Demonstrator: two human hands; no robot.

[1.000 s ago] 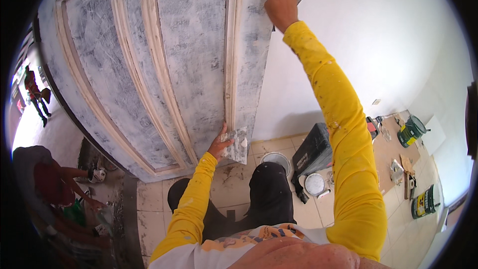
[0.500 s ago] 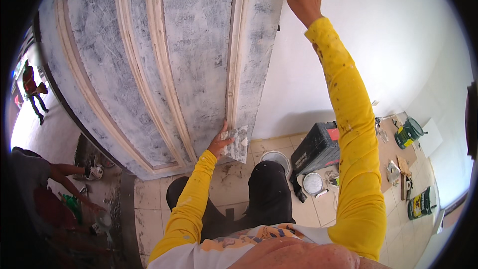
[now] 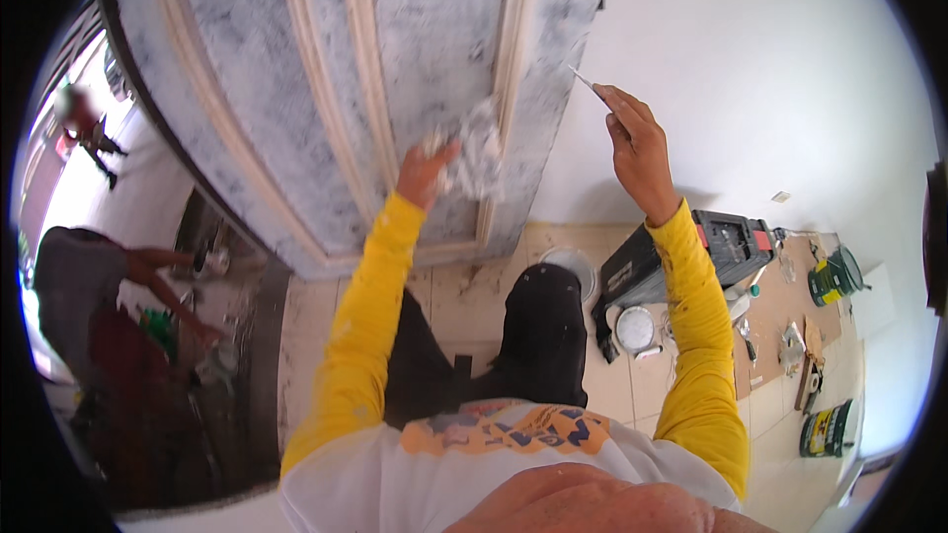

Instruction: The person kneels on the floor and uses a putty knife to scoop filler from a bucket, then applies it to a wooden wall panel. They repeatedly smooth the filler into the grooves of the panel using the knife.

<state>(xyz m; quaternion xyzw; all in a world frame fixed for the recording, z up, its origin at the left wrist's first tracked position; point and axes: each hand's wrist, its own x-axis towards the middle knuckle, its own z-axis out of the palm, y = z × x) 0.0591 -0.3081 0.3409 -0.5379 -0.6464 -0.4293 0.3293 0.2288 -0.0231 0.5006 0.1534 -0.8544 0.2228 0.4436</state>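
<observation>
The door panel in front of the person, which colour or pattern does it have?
The door is mottled grey and white with pale cream mouldings, in the head view.

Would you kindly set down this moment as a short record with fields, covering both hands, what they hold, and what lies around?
left hand: left hand presses a crumpled whitish sheet, perhaps sandpaper, against the door
right hand: right hand raised beside the door's edge, gripping a thin flat blade, maybe a putty knife
door: panelled, patchy grey-white coating, bare pale mouldings
wall: white wall to the right
floor: black tool case, white bucket, round lid, green cans
nearby: another person bent low at left
</observation>
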